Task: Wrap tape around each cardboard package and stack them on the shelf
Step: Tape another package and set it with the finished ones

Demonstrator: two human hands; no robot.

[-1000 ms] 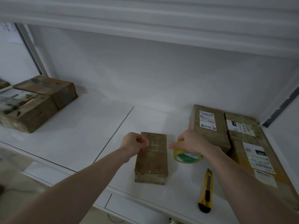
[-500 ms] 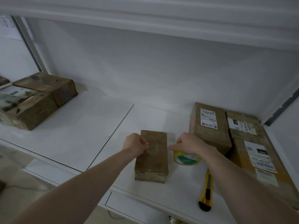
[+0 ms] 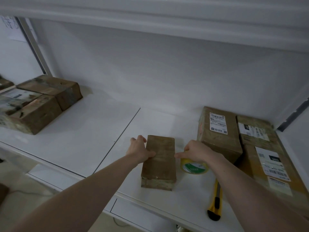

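Cardboard pkg (image 3: 159, 162) under left hand (image 3: 138, 150)

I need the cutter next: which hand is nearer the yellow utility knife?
Right. The right hand grips the tape roll just above the utility knife; the left hand is across the small package.

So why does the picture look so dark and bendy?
Head view: the room light is dim, so the small package and white shelf look grey; the wide lens curves the shelf above; the left hand and right hand stay fairly sharp, the edges soft.
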